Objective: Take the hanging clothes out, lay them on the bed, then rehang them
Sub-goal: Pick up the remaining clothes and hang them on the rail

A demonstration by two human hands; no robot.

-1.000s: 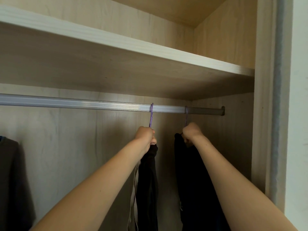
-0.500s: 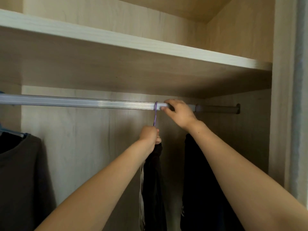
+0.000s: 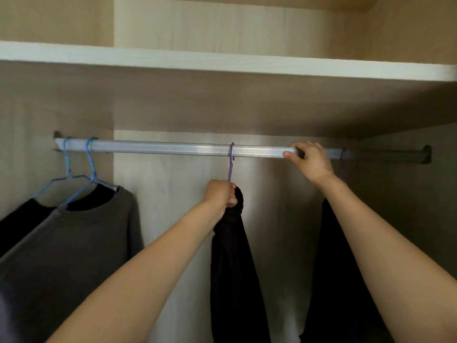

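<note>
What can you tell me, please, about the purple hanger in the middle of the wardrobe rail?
The purple hanger is thin and looks like plastic. Only its hook and neck show: the hook loops over the silvery ribbed rail near its middle, and the neck runs straight down into the left hand, which grips it where a black garment bunches at the top. The garment hangs from it; the hanger's shoulders are hidden. The right hand holds the rail, apart from it.

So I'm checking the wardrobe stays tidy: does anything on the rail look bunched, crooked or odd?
One thing: the black garment on the purple hanger at mid-rail hangs bunched into a narrow column, gathered in the left hand. The grey sweater on its blue hanger hangs spread out.
</note>
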